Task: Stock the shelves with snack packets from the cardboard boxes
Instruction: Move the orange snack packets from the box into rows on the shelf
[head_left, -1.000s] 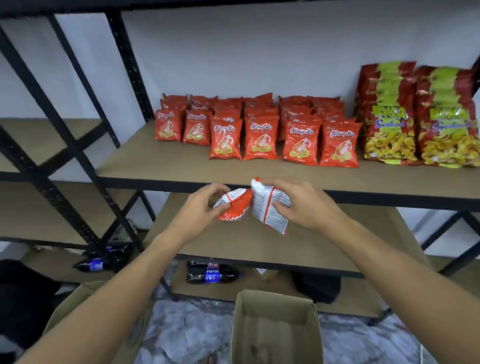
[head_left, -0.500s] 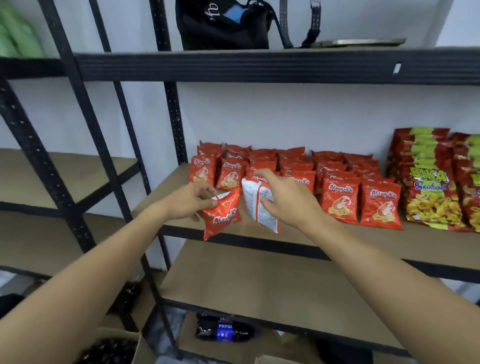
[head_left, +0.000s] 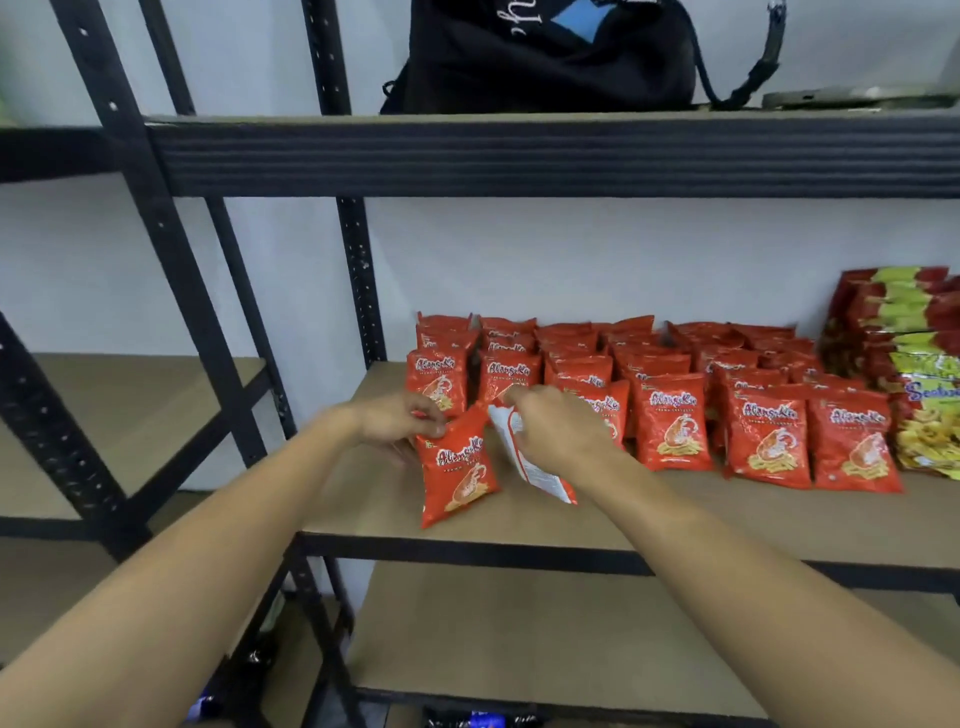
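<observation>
Bare forearms, no sleeves; hands (head_left: 400, 421) ungloved.

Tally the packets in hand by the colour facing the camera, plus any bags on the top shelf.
red packet: 1
white-backed packet: 1
black bag: 1
Total: 3

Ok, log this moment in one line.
left hand: holds red snack packet | right hand: holds white-backed packet | over wooden shelf

Even soft indoor light, slight motion blur, wide-angle edge bending.
</observation>
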